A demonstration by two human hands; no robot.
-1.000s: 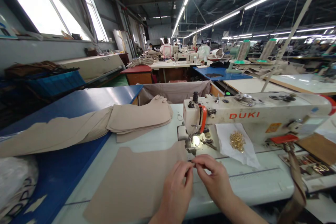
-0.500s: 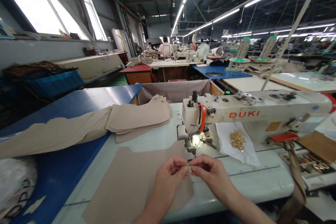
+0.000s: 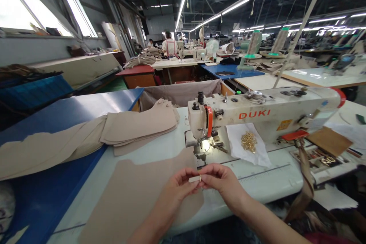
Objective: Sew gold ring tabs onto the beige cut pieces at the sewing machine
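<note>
My left hand (image 3: 180, 186) pinches a short pale strip (image 3: 194, 178), probably fabric, between thumb and fingers. Fingertip to fingertip with it, my right hand (image 3: 224, 183) grips a small gold metal ring (image 3: 200, 178) that sits at the strip's end. Whether the strip passes through the ring is too small to tell. Both hands are over the right edge of a flat beige panel (image 3: 134, 190) lying on the pale green sewing table. Just beyond them stands a white sewing machine (image 3: 257, 112), its lamp lit by the needle. Gold metal pieces (image 3: 248, 142) are heaped on a white sheet (image 3: 261, 156) under its arm.
Stacked beige panels (image 3: 140, 126) lie left of the machine, some reaching over a blue table (image 3: 85, 167). A small-parts tray (image 3: 323, 167) and a hanging brown strap (image 3: 304, 183) are at the right. Farther back, a person (image 3: 170, 47) is among other machines.
The view has turned slightly right, so things appear shifted left. Between my fingertips the pale strip and gold ring now show more clearly. The hands stay together over the panel.
</note>
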